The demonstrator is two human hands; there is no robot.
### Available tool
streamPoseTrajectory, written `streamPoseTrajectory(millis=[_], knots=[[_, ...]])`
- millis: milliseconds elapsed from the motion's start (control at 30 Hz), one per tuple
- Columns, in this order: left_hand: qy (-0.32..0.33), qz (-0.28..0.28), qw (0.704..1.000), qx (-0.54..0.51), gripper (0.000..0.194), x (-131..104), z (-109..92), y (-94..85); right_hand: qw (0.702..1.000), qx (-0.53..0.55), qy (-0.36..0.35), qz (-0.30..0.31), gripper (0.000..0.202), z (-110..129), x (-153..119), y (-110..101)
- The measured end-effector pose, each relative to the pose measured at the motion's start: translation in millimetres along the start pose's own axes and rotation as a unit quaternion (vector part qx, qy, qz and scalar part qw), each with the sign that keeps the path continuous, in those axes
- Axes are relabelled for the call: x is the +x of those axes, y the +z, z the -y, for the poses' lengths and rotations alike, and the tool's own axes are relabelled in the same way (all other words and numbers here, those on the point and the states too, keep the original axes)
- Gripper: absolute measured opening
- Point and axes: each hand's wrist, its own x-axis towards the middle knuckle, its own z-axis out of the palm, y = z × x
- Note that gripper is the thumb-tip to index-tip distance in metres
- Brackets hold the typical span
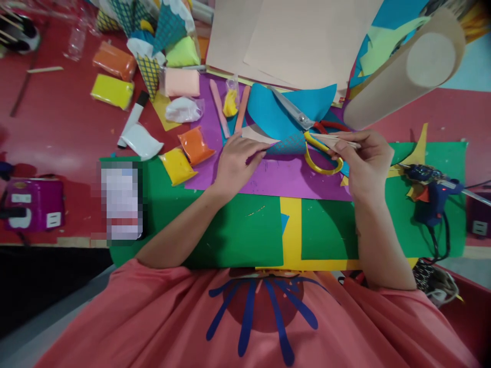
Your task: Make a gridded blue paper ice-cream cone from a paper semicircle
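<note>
My left hand (238, 162) pinches the pointed end of a blue paper cone (289, 145) marked with a dark grid. Thin pale wooden sticks (337, 141) are gripped between the fingers of my right hand (366, 156), their tips close to the cone's wide end. Just behind and beside the cone lie scissors (303, 120) with one red and one yellow handle loop, blades pointing away to the left. They rest partly over a curved piece of blue foam sheet (264, 107). Beneath everything is a purple sheet (295, 179).
Clay packets, including an orange one (196, 145) and a yellow one (178, 166), lie to the left. A phone (121, 199) is at left front, a glue gun (435, 197) at right. A cardboard tube (406, 66) and finished grid-patterned cones (149, 71) are farther back.
</note>
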Motion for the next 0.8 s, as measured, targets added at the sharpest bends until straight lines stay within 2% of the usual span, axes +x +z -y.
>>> streamPoseTrajectory(millis=[133, 333, 533, 633, 800], knots=[[-0.074, -0.026, 0.994, -0.082, 0.013, 1, -4, -2.7, 1.000, 0.012, -0.014, -0.013, 0.016, -2, 3, -3], [-0.042, -0.032, 0.983, -0.173, 0.012, 3, -8, -3.6, 0.999, 0.002, -0.032, 0.017, 0.010, -2, -6, 5], [-0.079, -0.037, 0.962, -0.259, 0.010, 3, -9, -2.7, 0.997, 0.024, -0.043, 0.063, 0.017, -5, -12, 13], [-0.104, -0.049, 0.951, -0.288, 0.008, 3, -9, -1.7, 0.997, 0.016, -0.053, 0.052, 0.016, -4, -13, 14], [-0.148, -0.061, 0.933, -0.323, 0.017, 4, -10, -1.7, 0.995, -0.022, -0.090, 0.030, 0.006, -1, -14, 13]])
